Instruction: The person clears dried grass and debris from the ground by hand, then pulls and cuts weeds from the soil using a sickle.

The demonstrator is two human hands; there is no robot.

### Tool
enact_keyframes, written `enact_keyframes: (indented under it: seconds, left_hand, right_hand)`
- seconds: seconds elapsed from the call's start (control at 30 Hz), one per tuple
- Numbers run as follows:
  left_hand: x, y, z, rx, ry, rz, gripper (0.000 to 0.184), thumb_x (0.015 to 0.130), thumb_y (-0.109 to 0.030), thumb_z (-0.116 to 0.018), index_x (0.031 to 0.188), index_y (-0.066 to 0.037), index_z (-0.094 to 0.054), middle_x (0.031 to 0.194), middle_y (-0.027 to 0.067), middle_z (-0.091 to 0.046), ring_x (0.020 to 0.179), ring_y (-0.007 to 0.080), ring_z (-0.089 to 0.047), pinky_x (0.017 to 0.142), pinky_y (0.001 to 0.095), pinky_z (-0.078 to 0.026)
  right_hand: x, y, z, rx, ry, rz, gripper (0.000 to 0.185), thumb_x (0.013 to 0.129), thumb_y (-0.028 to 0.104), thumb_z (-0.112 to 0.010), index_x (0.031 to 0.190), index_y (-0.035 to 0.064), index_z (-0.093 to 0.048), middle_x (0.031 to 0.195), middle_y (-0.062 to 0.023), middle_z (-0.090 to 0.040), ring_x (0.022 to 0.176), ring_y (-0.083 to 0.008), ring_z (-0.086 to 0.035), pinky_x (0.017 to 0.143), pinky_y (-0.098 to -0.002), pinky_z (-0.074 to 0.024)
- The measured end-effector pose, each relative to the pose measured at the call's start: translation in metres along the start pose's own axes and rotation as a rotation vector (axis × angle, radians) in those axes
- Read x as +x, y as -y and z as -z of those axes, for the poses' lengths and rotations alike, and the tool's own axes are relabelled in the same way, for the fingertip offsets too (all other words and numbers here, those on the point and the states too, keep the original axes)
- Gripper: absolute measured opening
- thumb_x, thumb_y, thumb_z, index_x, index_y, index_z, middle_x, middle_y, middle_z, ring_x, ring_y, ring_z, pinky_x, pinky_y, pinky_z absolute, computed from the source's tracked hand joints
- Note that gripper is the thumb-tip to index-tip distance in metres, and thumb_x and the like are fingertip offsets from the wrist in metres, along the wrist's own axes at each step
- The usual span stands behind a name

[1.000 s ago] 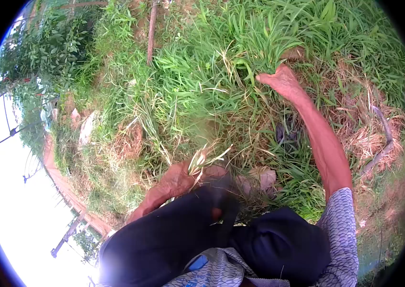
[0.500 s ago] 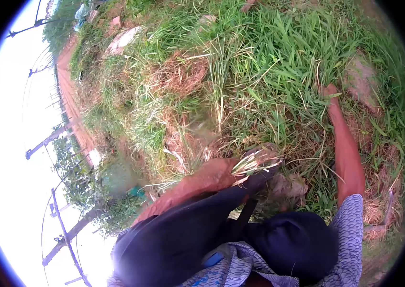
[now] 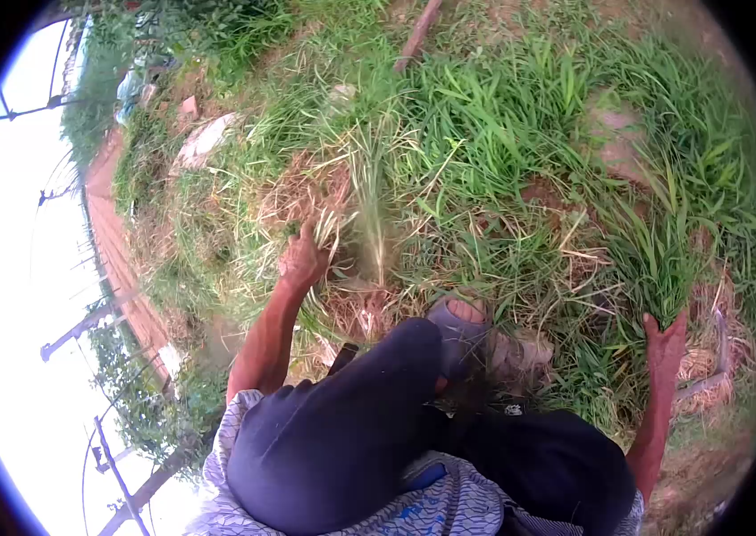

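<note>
My left hand (image 3: 304, 259) reaches forward over a heap of cut grass (image 3: 333, 223), with a finger stretched out. Pale grass stalks lie right beside its fingers, and the hand looks open. At the right, my right hand (image 3: 666, 344) is closed around the lower end of a bunch of long green grass (image 3: 658, 259). Its thumb and a finger show on either side of the blades, which fan out away from me. Between the hands, a longer bundle of stalks (image 3: 371, 205) lies with its pale ends toward me.
My shoe (image 3: 460, 335) stands between the hands, beside a stone (image 3: 521, 357). Another flat stone (image 3: 617, 143) sits in the tall grass, and a stick (image 3: 418, 36) lies farther out. A pale slab (image 3: 205, 143) and a dirt track (image 3: 105, 201) are at the left.
My left hand has moved from beside my shoe, where it held cut stalks, out to the heap. My right hand has drawn back toward me with the green grass.
</note>
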State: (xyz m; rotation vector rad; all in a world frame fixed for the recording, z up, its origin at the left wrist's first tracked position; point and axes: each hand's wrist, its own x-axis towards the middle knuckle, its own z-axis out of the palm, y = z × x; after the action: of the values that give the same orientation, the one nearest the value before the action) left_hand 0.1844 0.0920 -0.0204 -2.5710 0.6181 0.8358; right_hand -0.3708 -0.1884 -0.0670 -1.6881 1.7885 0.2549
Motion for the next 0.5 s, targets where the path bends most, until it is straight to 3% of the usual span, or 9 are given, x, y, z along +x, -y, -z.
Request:
enact_keyframes:
  seconds: [0.03,0.07,0.17,0.23,0.27,0.33,0.4,0.5]
  left_hand:
    - [0.022,0.014,-0.015,0.005,0.023,-0.052,0.05,0.082,-0.013,-0.05,0.129,-0.001,-0.038,0.105,0.0342,-0.055,0.1,0.0463,-0.057,0.088,0.0506,-0.046]
    - [0.025,-0.004,-0.011,0.152,0.031,-0.027,0.042,0.079,-0.008,-0.048,0.12,0.003,-0.045,0.097,0.0331,-0.059,0.094,0.0456,-0.059,0.085,0.0504,-0.048]
    - [0.055,-0.006,-0.016,0.223,0.041,-0.207,0.027,0.077,-0.009,-0.052,0.098,0.007,-0.059,0.091,0.0286,-0.063,0.087,0.044,-0.062,0.077,0.0476,-0.051]
    - [0.049,-0.019,0.0,0.338,0.187,-0.346,0.023,0.077,-0.008,-0.053,0.091,0.008,-0.061,0.087,0.0272,-0.064,0.082,0.0409,-0.064,0.069,0.0462,-0.052]
    - [0.048,-0.027,-0.001,0.411,0.249,-0.376,0.021,0.076,-0.007,-0.053,0.089,0.008,-0.062,0.086,0.027,-0.064,0.08,0.0402,-0.064,0.067,0.0458,-0.052]
    - [0.043,-0.031,-0.004,0.563,0.376,-0.438,0.02,0.076,-0.007,-0.054,0.087,0.007,-0.062,0.084,0.0269,-0.064,0.078,0.0393,-0.064,0.065,0.0452,-0.052]
    - [0.03,-0.034,-0.006,0.689,0.427,-0.542,0.02,0.076,-0.007,-0.054,0.087,0.007,-0.062,0.083,0.0269,-0.064,0.076,0.039,-0.064,0.065,0.0446,-0.052]
    - [0.003,-0.046,-0.005,0.791,0.393,-0.712,0.02,0.076,-0.007,-0.054,0.086,0.007,-0.062,0.08,0.027,-0.064,0.074,0.0384,-0.064,0.065,0.0437,-0.052]
  right_hand:
    - [-0.01,-0.009,0.003,-0.192,0.001,-0.094,0.102,0.077,0.057,-0.064,0.143,-0.0068,-0.019,0.14,-0.0334,-0.031,0.129,-0.0421,-0.037,0.107,-0.0413,-0.0321]
    - [-0.03,-0.017,0.004,-0.194,0.054,-0.147,0.105,0.076,0.057,-0.066,0.143,-0.0073,-0.016,0.138,-0.034,-0.034,0.123,-0.0426,-0.043,0.103,-0.0417,-0.0374]
    - [-0.067,0.004,-0.009,-0.174,0.327,-0.341,0.104,0.076,0.051,-0.067,0.143,-0.006,-0.011,0.121,-0.033,-0.051,0.1,-0.0435,-0.059,0.084,-0.0454,-0.0494]
    - [-0.082,-0.003,-0.048,-0.244,0.165,-0.284,0.091,0.078,0.04,-0.065,0.141,-0.0035,-0.016,0.1,-0.029,-0.062,0.086,-0.0416,-0.063,0.074,-0.0461,-0.0508]
    - [-0.085,-0.007,-0.059,-0.224,0.131,-0.326,0.091,0.078,0.04,-0.065,0.141,-0.0035,-0.016,0.1,-0.029,-0.062,0.086,-0.0416,-0.063,0.074,-0.0461,-0.0508]
    - [-0.082,-0.015,-0.072,-0.176,0.129,-0.292,0.066,0.077,0.028,-0.061,0.13,-0.0032,-0.037,0.08,-0.025,-0.065,0.075,-0.0401,-0.064,0.069,-0.0449,-0.0521]
    - [-0.081,-0.026,-0.074,0.098,-0.04,-0.155,0.044,0.074,0.024,-0.058,0.108,-0.0042,-0.053,0.07,-0.0224,-0.063,0.068,-0.0378,-0.064,0.066,-0.0431,-0.0524]
    - [-0.105,0.031,-0.054,0.124,0.241,-0.041,0.038,0.073,0.025,-0.056,0.094,-0.006,-0.059,0.069,-0.0234,-0.062,0.066,-0.0387,-0.062,0.067,-0.0443,-0.0517]
